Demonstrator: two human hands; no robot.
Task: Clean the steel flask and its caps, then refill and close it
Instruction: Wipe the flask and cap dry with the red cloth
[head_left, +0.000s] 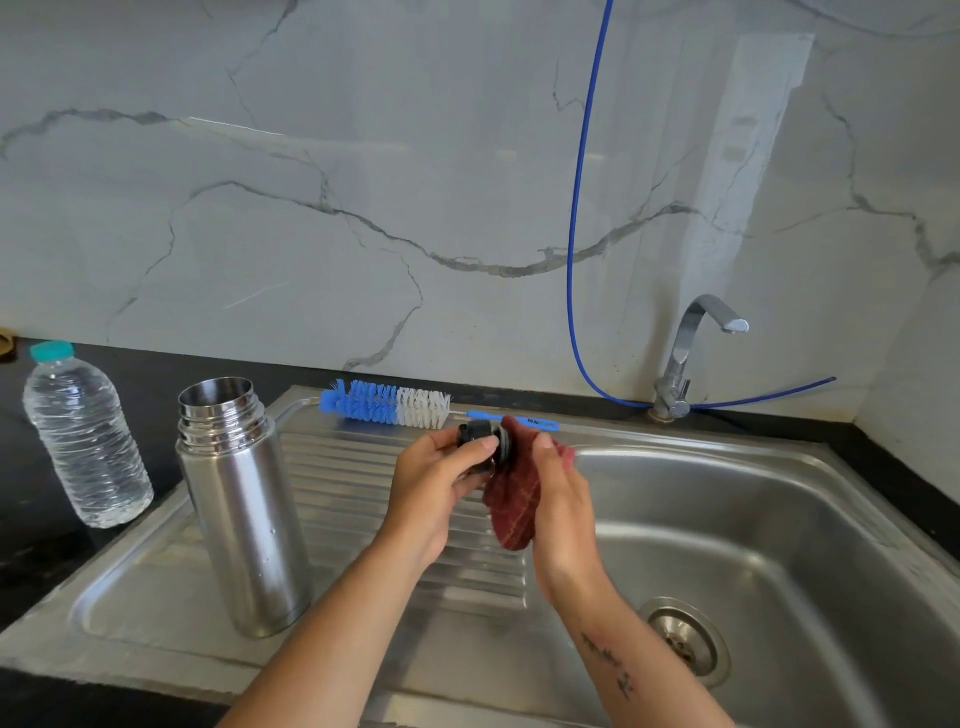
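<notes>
The steel flask (241, 504) stands upright and uncapped on the ribbed drainboard (363, 467) at the left. Over the drainboard's right end, my left hand (434, 483) grips a small black cap (478, 439) between thumb and fingers. My right hand (558, 499) holds a dark red cloth (511, 504) pressed against the cap's right side; the cloth hangs down between both hands. A clear plastic water bottle (85, 441) with a teal lid stands on the black counter, left of the flask.
A blue and white bottle brush (387, 402) lies along the drainboard's back edge. The steel sink basin (779, 519) with its drain (683, 642) is at the right, a chrome tap (691, 353) behind it. A blue hose (576, 234) hangs down the marble wall.
</notes>
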